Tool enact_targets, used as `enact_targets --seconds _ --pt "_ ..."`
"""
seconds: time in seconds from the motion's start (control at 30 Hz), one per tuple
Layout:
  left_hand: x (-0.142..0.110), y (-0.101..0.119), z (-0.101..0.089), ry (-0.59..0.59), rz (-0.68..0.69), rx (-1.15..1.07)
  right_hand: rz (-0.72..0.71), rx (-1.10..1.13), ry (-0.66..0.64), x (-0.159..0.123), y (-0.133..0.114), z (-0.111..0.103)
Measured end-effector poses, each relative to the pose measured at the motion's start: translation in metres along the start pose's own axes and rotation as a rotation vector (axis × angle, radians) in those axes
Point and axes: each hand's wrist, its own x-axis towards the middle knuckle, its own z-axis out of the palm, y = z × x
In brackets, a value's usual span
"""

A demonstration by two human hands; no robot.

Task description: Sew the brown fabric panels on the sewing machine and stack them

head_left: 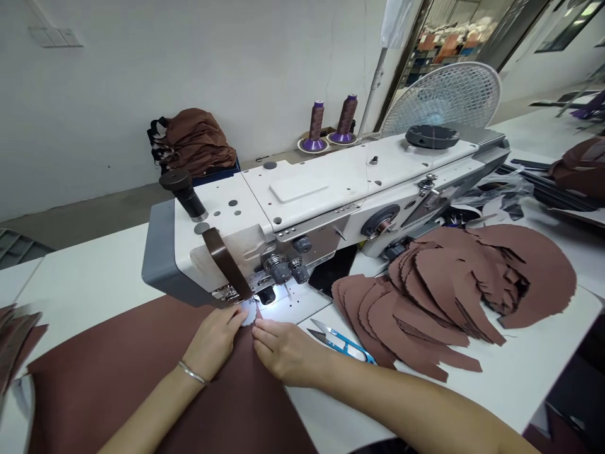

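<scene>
A large brown leather-like sheet (127, 359) lies under the head of a white sewing machine (227, 208). On its edge, by the needle area, sits a small pale piece with a scalloped rim (249, 313). My left hand (212, 340), a bangle on its wrist, rests on the sheet with thumb and fingers closed at the pale piece's left side. From the right, my right hand (286, 350) pinches the sheet's edge just beside that piece. The needle itself is hidden behind the machine's fittings. Blue thread snips (347, 345) lie on the table right of my right hand.
Stacked brown cut pieces (439, 284) spread over the table at right. A dark phone-like slab (333, 271) lies under the machine arm. Two brown thread cones (316, 123) and a white fan (444, 94) stand behind. More brown pieces (19, 340) lie at far left.
</scene>
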Motion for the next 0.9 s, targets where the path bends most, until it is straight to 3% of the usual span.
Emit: enact_targets --seconds 0.27,0.5,0.7,0.9 --pt "-0.004 -0.009 0.008 -0.044 -0.01 0.013 0.009 -0.005 0.006 0.001 -0.001 0.004" --pt "0.006 -0.008 -0.002 -0.045 0.046 0.05 0.021 -0.044 0.03 0.001 -0.003 0.008" --pt "0.018 0.002 -0.008 -0.036 0.03 0.072 0.026 -0.065 0.088 0.004 -0.003 0.011" --pt "0.027 0.018 -0.008 -0.14 -0.07 0.078 0.046 -0.099 0.098 0.005 -0.004 0.016"
